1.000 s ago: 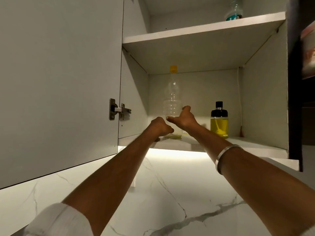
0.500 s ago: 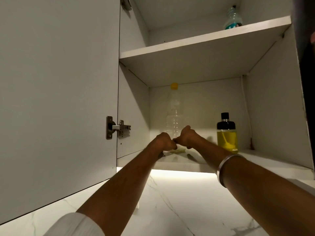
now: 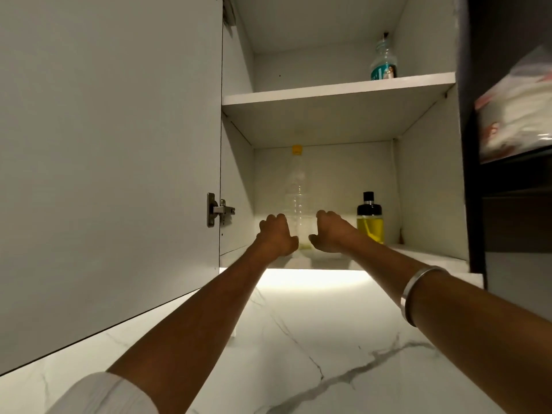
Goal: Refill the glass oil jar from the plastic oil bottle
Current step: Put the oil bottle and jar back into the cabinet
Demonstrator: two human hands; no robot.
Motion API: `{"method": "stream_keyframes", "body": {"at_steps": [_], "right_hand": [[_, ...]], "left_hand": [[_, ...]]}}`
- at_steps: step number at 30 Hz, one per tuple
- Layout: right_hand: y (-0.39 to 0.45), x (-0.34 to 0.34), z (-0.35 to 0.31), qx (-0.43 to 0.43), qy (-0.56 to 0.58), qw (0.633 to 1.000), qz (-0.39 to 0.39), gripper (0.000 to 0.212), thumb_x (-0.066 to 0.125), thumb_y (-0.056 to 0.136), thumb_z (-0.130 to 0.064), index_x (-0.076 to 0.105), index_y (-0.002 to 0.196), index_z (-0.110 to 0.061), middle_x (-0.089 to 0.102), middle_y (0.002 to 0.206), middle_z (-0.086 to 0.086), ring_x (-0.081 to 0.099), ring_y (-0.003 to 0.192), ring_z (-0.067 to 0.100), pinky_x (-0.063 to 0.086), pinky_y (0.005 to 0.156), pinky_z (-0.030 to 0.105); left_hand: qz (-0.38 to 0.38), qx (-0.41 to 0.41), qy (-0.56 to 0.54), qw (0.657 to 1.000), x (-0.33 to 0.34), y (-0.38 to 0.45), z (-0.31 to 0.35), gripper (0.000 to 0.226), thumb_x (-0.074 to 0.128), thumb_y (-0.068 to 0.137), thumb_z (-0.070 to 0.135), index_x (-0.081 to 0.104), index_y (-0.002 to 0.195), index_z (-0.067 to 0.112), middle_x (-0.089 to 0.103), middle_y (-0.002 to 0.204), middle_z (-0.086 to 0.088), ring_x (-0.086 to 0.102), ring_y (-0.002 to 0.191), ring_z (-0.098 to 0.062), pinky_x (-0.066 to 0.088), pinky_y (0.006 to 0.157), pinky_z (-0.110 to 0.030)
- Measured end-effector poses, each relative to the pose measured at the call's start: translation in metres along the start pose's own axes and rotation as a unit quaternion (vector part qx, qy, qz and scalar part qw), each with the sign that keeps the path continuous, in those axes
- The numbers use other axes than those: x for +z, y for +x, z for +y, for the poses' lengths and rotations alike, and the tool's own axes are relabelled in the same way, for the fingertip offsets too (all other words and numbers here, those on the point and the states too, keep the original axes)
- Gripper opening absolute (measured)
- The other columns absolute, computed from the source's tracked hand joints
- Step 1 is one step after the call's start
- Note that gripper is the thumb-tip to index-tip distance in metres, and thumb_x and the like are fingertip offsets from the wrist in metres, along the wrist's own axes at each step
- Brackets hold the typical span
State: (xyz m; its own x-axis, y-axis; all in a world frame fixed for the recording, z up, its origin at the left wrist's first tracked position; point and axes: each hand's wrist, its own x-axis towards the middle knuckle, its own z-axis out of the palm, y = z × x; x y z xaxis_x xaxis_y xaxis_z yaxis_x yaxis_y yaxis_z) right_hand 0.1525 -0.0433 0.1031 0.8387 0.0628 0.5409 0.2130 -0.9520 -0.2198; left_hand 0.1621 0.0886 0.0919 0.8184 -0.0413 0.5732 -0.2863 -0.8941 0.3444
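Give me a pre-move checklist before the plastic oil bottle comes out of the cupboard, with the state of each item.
1. Cupboard door swung clear of the lower shelf: ok.
2. Plastic oil bottle upright, yellow cap on: ok.
3. Left hand and right hand on either side of the bottle's base: ok.
4. Firm grip on the bottle: cannot tell; the fingers curl beside it, but contact is not clear.
5. Glass oil jar apart from the bottle, to the right of the right hand: ok, though the right wrist passes near it.
6. Oil left in the bottle: not ok; only a thin yellow layer shows at the bottom.
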Motion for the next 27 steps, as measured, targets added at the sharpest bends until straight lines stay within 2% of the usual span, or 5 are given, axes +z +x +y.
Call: {"method": "stream_keyframes", "body": {"at_steps": [8,15,20,23,27], "right_hand": [[-0.079,-0.030,-0.028,-0.060,-0.065,0.995,0.044,0.049,0.055,0.092,-0.024,0.040,0.135,-0.006,0.043,0.134,0.014,0.045,0.121,0.034,0.046,0.094,0.043],[-0.141,-0.070,-0.055,-0.130,-0.049,0.986,0.098,0.050,0.054,0.093,-0.022,0.039,0.138,-0.007,0.040,0.140,0.014,0.042,0.125,0.033,0.045,0.093,0.041],[-0.200,-0.093,-0.072,-0.197,0.003,0.970,0.143,0.051,0.055,0.093,-0.019,0.038,0.140,-0.009,0.040,0.142,0.012,0.044,0.126,0.030,0.044,0.092,0.037],[-0.234,-0.101,-0.081,-0.230,0.033,0.962,0.146,0.050,0.054,0.093,-0.018,0.039,0.140,-0.010,0.041,0.142,0.011,0.046,0.125,0.029,0.045,0.092,0.037],[-0.270,-0.112,-0.098,-0.270,0.052,0.949,0.155,0.046,0.052,0.093,-0.021,0.041,0.137,-0.010,0.043,0.139,0.011,0.048,0.121,0.030,0.047,0.085,0.039]], "left_hand": [[0.037,0.069,-0.016,0.997,-0.038,-0.070,0.023,0.060,0.061,0.091,0.027,0.036,0.141,0.008,0.037,0.143,-0.012,0.032,0.133,-0.030,0.036,0.105,-0.039],[0.098,0.094,-0.001,0.991,-0.097,-0.142,0.040,0.060,0.063,0.090,0.027,0.038,0.141,0.010,0.038,0.142,-0.012,0.032,0.133,-0.030,0.036,0.106,-0.041],[0.138,0.082,0.032,0.986,-0.136,-0.216,0.043,0.058,0.060,0.092,0.028,0.037,0.142,0.012,0.037,0.144,-0.009,0.032,0.134,-0.027,0.033,0.108,-0.039],[0.159,0.066,0.051,0.984,-0.161,-0.266,0.036,0.054,0.058,0.092,0.026,0.039,0.141,0.011,0.039,0.143,-0.009,0.034,0.133,-0.027,0.035,0.107,-0.038],[0.198,0.038,0.091,0.975,-0.205,-0.331,0.012,0.048,0.055,0.093,0.022,0.042,0.138,0.010,0.039,0.142,-0.009,0.031,0.133,-0.027,0.029,0.108,-0.037]]}}
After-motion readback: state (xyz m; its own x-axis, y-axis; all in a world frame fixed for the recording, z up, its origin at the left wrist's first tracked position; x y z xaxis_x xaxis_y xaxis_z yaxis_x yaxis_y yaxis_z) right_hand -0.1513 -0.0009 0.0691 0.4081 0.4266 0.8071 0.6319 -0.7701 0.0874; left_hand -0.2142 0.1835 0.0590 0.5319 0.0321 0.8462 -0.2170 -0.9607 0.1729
